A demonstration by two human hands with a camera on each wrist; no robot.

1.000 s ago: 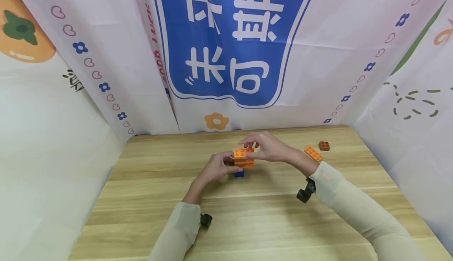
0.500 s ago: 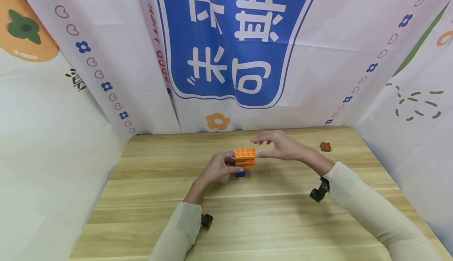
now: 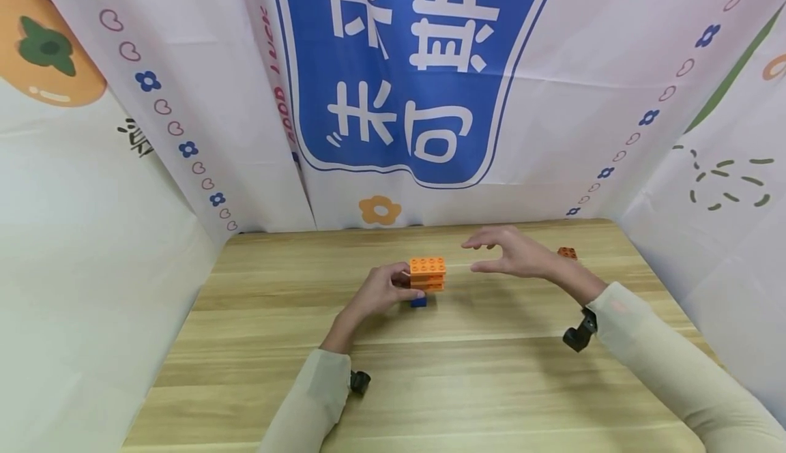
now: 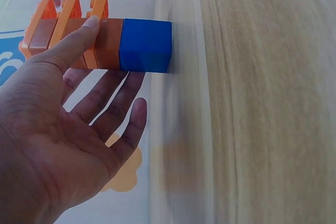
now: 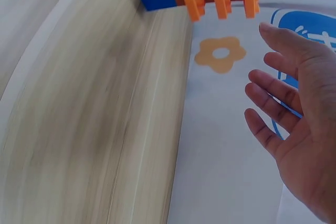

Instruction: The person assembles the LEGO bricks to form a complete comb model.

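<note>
My left hand grips a tower of toy building bricks near the middle of the table. Thumb and fingers lie on either side of it. In the left wrist view a blue block forms the base, and brown bricks alternate with orange plates above it. The plates jut out to one side, and a studded one tops the stack. To the right of the tower, apart from it, my right hand holds nothing; thumb and fingers are spread, as the right wrist view also shows.
A loose brown brick lies at the table's back right, partly behind the right forearm. A printed cloth hangs behind the wooden table, and white sheets flank it. Small black devices sit on both wrists.
My right hand has left the top orange plate and moved right. Its forearm now covers the spot where a loose orange plate was visible. The left hand stays on the tower.
</note>
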